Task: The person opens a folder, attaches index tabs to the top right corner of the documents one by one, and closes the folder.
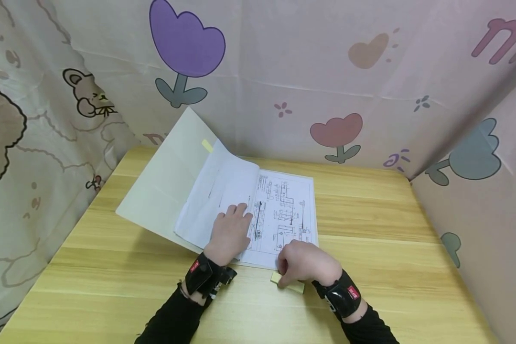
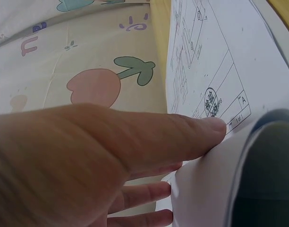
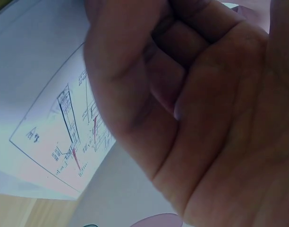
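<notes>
A folder [image 1: 163, 181] lies open on the table, its pale cover raised at the left. Inside it are printed sheets with technical drawings [image 1: 285, 215]. My left hand [image 1: 230, 234] rests on the turned white page [image 1: 202, 205] near the fold, fingers spread. The left wrist view shows its straight thumb [image 2: 182, 135] against the paper beside a round stamp. At the folder's lower right edge, my right hand [image 1: 307, 263] has curled fingers and pinches a small yellow sticky note pad [image 1: 295, 286]. In the right wrist view the curled fingers [image 3: 130, 71] hide the pad.
A yellow tab [image 1: 207, 145] sticks out near the top of the turned page. The wooden table [image 1: 370, 215] stretches to the right of the folder. A patterned cloth [image 1: 258, 71] hangs behind and at both sides.
</notes>
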The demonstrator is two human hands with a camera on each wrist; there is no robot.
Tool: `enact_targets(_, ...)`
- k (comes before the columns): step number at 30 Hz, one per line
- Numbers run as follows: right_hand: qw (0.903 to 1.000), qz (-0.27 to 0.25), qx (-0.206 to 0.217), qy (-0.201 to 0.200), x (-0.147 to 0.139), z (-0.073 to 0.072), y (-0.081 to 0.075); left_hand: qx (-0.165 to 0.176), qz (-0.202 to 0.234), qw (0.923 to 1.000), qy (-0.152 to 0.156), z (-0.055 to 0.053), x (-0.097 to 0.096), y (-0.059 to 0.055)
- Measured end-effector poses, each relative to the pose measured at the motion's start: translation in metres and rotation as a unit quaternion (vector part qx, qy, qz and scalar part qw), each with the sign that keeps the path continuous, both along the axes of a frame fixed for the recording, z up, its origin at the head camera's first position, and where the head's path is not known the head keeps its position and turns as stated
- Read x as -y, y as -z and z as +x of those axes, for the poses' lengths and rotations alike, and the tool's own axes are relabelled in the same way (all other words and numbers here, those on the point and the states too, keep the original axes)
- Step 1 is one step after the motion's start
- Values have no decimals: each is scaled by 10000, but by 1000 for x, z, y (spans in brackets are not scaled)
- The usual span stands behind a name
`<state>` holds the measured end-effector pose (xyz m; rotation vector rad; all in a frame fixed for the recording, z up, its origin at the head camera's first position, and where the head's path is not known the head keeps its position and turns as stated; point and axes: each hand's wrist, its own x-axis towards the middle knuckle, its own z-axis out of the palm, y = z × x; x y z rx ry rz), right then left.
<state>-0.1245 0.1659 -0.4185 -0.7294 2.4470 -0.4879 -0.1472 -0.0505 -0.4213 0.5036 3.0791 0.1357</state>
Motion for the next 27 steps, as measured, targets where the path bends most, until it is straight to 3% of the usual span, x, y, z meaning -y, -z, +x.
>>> enact_targets(3, 9997, -213, 6, -101, -2, -2, 0, -21, 34, 10000, 3, 0, 1, 0)
enact_targets(8, 9940, -1072, 14, -209, -8, -9, -2, -78, 197, 9998, 23, -3, 1, 0)
enact_targets(13, 9802, -1923, -396, -273, -13, -16, -5, -190, 621, 9978, 155, -6, 1, -1)
enact_targets(17, 9672, -2451, -659, -44, -15, -21, -8, -284, 1146, 9925, 321, -9, 1, -1)
enact_targets(20, 9582, -2697, -902, 315, -14, -22, -9, -345, 1755, 9829, 430, -11, 0, 0)
enact_targets(23, 9451, -2912, -1270, 766, -12, -23, -10, -355, 2451, 9676, 495, -12, -2, 0)
enact_targets(25, 9337, -3039, -1476, 1181, -10, -23, -9, -266, 2979, 9529, 495, -13, -4, 0)
enact_targets(27, 9200, -3191, -1645, 1573, -7, -22, -8, -126, 3637, 9300, 517, -12, -6, -1)
